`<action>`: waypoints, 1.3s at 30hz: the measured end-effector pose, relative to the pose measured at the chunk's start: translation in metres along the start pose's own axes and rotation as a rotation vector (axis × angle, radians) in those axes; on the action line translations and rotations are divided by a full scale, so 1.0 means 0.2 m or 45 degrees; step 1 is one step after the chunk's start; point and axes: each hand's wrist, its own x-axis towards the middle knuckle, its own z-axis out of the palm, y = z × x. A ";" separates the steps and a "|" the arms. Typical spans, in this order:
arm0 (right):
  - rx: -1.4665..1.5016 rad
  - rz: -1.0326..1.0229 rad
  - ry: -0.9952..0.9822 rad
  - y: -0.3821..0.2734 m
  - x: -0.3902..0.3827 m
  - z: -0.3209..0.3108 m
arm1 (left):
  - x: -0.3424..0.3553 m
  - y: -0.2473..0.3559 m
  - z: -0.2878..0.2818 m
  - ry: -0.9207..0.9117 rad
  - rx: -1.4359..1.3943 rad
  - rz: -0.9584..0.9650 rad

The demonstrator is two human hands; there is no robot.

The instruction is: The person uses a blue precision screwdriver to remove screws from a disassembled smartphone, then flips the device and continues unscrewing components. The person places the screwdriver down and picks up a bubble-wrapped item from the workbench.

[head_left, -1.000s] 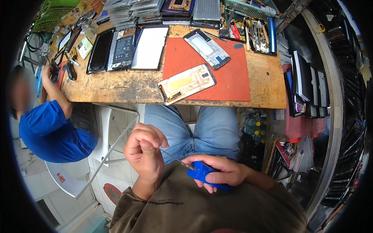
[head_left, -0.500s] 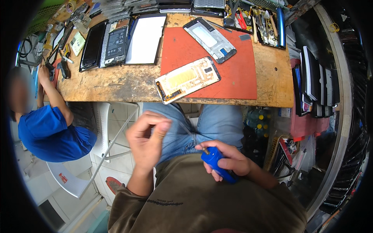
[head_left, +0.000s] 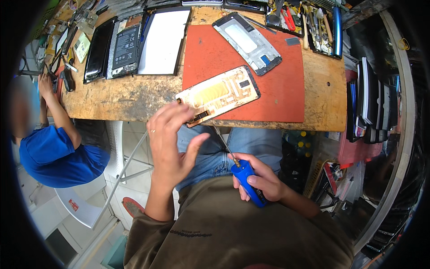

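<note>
In my right hand (head_left: 264,181) is a chunky blue handheld tool (head_left: 249,184), with a brass collar and a long thin metal shaft pointing up toward the table edge. Its exact kind I cannot make out. My left hand (head_left: 172,143) is raised with fingers spread and holds nothing. Its fingertips overlap the lower left corner of a phone screen panel (head_left: 224,93), whose copper-gold back faces up; whether they touch it I cannot tell. Beyond that panel, a grey phone frame (head_left: 245,41) lies at a slant on the red mat (head_left: 282,98).
Left on the wooden table (head_left: 121,101) are a black phone screen (head_left: 99,49), an opened phone with its battery showing (head_left: 125,47) and a white panel in a black tray (head_left: 163,42). A tool tray (head_left: 322,33) stands at the back right. A person in blue (head_left: 62,154) sits at left.
My left hand has moved up toward the panel and its fingers have spread. The blue tool has tilted more upright in my right hand. The whole view has shifted slightly.
</note>
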 end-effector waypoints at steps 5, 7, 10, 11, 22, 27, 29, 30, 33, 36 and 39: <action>0.064 0.019 0.039 0.03 0.03 0.00 | 0.11 -0.09 0.01 -0.225 0.020 0.057; 0.029 0.000 0.009 0.03 0.04 0.00 | 0.12 -0.12 0.01 -0.239 -0.031 0.060; 0.033 -0.008 -0.011 0.03 0.06 0.01 | 0.10 -0.14 0.01 -0.226 -0.090 0.008; 0.056 -0.004 -0.014 0.03 0.06 0.01 | 0.09 -0.14 0.01 -0.217 -0.126 -0.024; 0.103 -0.034 -0.003 0.02 0.05 0.00 | 0.09 -0.14 0.02 -0.174 -0.187 -0.042; 0.117 -0.035 0.008 0.01 0.04 0.00 | 0.09 -0.14 0.02 -0.182 -0.207 -0.064; 0.143 -0.040 0.011 0.01 0.04 -0.01 | 0.09 -0.15 0.02 -0.177 -0.200 -0.046; 0.130 -0.045 0.012 0.01 0.04 -0.01 | 0.09 -0.15 0.02 -0.174 -0.204 -0.038; 0.136 -0.059 0.020 0.01 0.03 -0.01 | 0.09 -0.15 0.02 -0.171 -0.210 -0.030; 0.147 -0.063 0.047 0.01 0.02 -0.02 | 0.09 -0.16 0.03 -0.168 -0.220 -0.025; 0.149 -0.070 0.064 0.00 0.02 -0.02 | 0.09 -0.16 0.02 -0.173 -0.225 -0.033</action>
